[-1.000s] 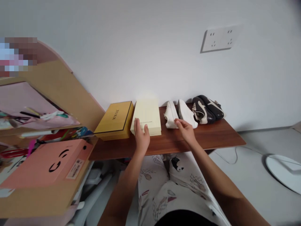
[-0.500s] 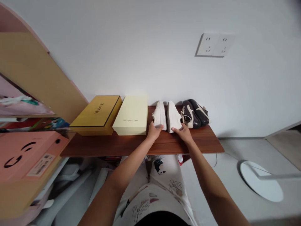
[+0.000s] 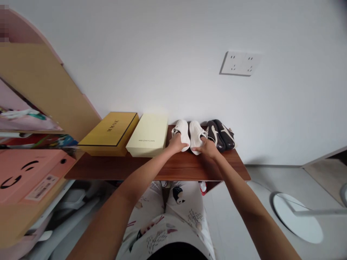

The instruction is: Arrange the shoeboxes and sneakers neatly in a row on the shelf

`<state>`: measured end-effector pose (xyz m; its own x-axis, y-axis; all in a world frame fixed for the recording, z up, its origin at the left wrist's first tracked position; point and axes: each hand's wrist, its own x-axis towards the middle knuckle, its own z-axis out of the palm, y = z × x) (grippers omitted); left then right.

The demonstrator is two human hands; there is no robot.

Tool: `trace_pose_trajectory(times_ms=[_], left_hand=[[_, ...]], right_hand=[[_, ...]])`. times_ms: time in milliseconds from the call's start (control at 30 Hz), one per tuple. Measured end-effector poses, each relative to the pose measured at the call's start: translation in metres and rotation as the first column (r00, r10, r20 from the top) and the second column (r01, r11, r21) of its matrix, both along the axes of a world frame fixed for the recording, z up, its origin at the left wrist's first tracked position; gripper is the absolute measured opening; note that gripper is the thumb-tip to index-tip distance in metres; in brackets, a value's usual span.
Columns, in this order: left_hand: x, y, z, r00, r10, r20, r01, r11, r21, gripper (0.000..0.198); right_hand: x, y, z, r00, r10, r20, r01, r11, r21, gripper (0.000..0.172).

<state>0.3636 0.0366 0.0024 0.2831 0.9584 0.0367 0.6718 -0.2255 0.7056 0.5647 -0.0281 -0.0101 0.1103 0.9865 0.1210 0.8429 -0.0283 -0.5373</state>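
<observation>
- Wall (image 3: 173, 54): white, plain, w/ a double socket plate (image 3: 240, 63) high on the right; everything on the shelf is pushed back against it.
- Bookcase (image 3: 40, 94): tan w/ pink trim, far left, cluttered; a pink box (image 3: 29, 173) w/ black marks sits in front of it, low left.
- Tabletop (image 3: 151, 168): dark wood plank along the wall, carrying boxes and shoes in one row, left to right.
- Yellow box (image 3: 110, 133): lid on, leftmost, long side running toward the wall.
- Cream box (image 3: 148, 134): lid on, just beside the yellow one, touching or nearly so, same direction.
- White shoes (image 3: 189, 133): pair side by side, toes to the wall, heels toward the person, between cream box and dark shoes.
- Dark shoes (image 3: 221, 133): pair w/ pale trim, rightmost, just beside the white pair, angled a bit.
- Left hand (image 3: 177, 144): on the heel of the left white shoe; fingers curled over it, prob. grasping from behind.
- Right hand (image 3: 207, 147): at the heel of the right white shoe; fingers bent round it, grip looks closed but partly hidden.
- One hand per shoe at the heels, so seemingly both shoes get handled as a pair.
</observation>
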Motion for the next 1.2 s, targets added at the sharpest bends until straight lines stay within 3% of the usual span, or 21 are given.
trace_pose_trajectory(times_ms=[133, 267, 400, 667, 1000, 1200], left_hand=[[0.009, -0.002, 0.011, 0.926, -0.092, -0.366, 0.141, 0.984, 0.111, 0.06], [0.013, -0.008, 0.01, 0.865, -0.122, -0.487, 0.224, 0.962, 0.158, 0.055], [0.016, -0.007, 0.005, 0.851, -0.105, -0.514, 0.216, 0.963, 0.159, 0.054], [0.015, -0.003, -0.002, 0.921, -0.109, -0.373, 0.175, 0.973, 0.149, 0.054], [0.014, -0.006, -0.008, 0.85, -0.095, -0.518, 0.221, 0.957, 0.187, 0.045], [0.009, -0.014, -0.001, 0.818, -0.035, -0.574, 0.235, 0.931, 0.279, 0.039]], right_hand=[[-0.012, 0.007, 0.015, 0.952, 0.079, 0.296, -0.05, 0.993, -0.103, 0.046], [-0.022, 0.013, 0.019, 0.887, 0.16, 0.433, -0.095, 0.981, -0.168, 0.045], [-0.028, 0.017, 0.019, 0.854, 0.185, 0.486, -0.102, 0.976, -0.193, 0.048], [-0.037, 0.022, 0.019, 0.854, 0.194, 0.482, -0.104, 0.973, -0.208, 0.05], [-0.052, 0.03, 0.015, 0.828, 0.212, 0.52, -0.134, 0.974, -0.184, 0.051], [-0.042, 0.012, 0.005, 0.884, 0.157, 0.441, -0.163, 0.986, -0.023, 0.049]])
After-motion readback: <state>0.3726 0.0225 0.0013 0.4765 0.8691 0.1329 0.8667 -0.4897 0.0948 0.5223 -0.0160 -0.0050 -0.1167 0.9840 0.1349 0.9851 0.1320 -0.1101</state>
